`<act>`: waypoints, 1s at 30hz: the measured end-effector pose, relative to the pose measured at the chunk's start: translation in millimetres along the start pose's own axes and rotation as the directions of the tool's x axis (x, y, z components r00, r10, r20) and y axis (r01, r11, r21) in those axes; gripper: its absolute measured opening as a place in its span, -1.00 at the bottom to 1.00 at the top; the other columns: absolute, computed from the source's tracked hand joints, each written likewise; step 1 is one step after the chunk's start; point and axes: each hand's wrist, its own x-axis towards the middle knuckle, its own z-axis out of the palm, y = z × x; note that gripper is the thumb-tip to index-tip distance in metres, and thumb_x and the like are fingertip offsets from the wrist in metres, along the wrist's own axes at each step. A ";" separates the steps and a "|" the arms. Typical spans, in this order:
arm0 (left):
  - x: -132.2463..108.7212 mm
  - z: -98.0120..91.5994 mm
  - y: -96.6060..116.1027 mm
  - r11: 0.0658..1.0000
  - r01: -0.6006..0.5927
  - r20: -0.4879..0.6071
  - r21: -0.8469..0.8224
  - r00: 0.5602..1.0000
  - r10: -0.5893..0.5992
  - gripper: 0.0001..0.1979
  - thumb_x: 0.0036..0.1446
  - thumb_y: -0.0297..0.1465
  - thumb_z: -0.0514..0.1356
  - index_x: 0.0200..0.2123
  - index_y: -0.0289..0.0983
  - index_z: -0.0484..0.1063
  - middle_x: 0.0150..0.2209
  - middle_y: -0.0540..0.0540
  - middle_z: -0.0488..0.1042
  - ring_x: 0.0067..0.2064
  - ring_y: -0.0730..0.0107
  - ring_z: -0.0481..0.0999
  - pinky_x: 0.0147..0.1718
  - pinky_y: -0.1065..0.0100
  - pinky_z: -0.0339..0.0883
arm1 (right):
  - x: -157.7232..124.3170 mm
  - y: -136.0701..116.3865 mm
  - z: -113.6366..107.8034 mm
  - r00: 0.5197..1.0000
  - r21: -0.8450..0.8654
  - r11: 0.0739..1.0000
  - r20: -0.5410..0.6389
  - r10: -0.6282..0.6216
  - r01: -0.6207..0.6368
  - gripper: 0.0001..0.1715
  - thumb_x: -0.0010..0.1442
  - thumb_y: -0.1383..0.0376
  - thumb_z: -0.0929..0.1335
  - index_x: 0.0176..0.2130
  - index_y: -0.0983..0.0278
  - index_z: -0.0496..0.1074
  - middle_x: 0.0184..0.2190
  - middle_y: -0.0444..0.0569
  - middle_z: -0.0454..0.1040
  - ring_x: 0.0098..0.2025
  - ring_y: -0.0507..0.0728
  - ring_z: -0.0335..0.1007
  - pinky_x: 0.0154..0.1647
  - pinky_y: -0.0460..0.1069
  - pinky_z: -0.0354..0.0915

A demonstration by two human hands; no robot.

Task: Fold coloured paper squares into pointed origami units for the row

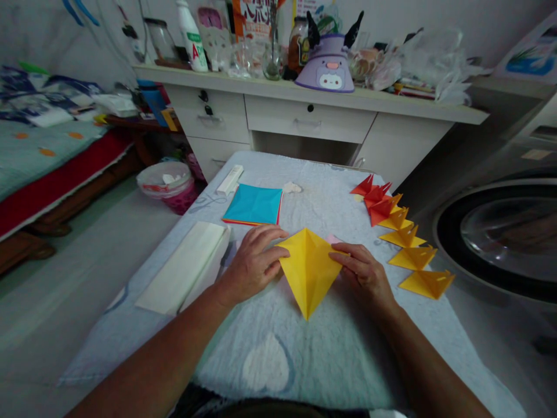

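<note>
A yellow paper (308,271), folded into a kite shape with its tip pointing toward me, lies on the pale blue cloth (278,360) covering the table. My left hand (255,261) presses its fingertips on the kite's left edge. My right hand (363,270) pinches the right corner, fingers together on the paper. A bit of pink paper (334,238) peeks out behind the kite.
A stack of square coloured paper (253,205), blue on top, lies farther back. A row of finished red and yellow folded pieces (398,223) runs along the right. A white box (185,266) sits at left, a washing machine (500,232) at right, a cluttered desk (304,93) behind.
</note>
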 end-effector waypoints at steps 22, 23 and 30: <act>-6.7 23.2 3.3 0.985 -0.168 0.312 0.035 0.938 0.149 -0.79 0.22 -0.53 0.11 -0.12 -0.25 0.48 -0.06 -0.13 0.57 -0.02 0.26 0.53 -0.01 0.19 0.38 | -0.8 -1.5 9.7 0.962 -0.160 0.985 0.272 -0.022 0.067 -0.68 0.14 0.37 0.37 -0.14 0.04 0.57 0.04 -0.07 0.51 0.12 0.33 0.22 0.12 0.32 0.05; -7.0 24.2 2.3 0.986 -0.163 0.299 0.029 0.943 0.147 -0.80 0.21 -0.53 0.12 -0.15 -0.26 0.49 -0.09 -0.12 0.58 -0.06 0.27 0.55 -0.04 0.20 0.41 | -1.1 -0.6 9.6 0.963 -0.147 0.987 0.267 -0.023 0.064 -0.70 0.14 0.37 0.38 -0.16 0.04 0.58 0.02 -0.08 0.52 0.11 0.33 0.23 0.12 0.33 0.03; -7.0 25.8 0.5 0.999 -0.043 0.193 -0.024 0.980 0.047 -0.82 0.18 -0.55 0.12 -0.24 -0.30 0.52 -0.21 -0.11 0.62 -0.17 0.27 0.60 -0.13 0.25 0.47 | -2.0 7.6 8.9 0.970 0.005 0.997 0.232 -0.078 0.079 -0.79 0.24 0.32 0.33 -0.16 0.13 0.55 -0.06 0.00 0.56 -0.02 0.24 0.40 0.03 0.24 0.18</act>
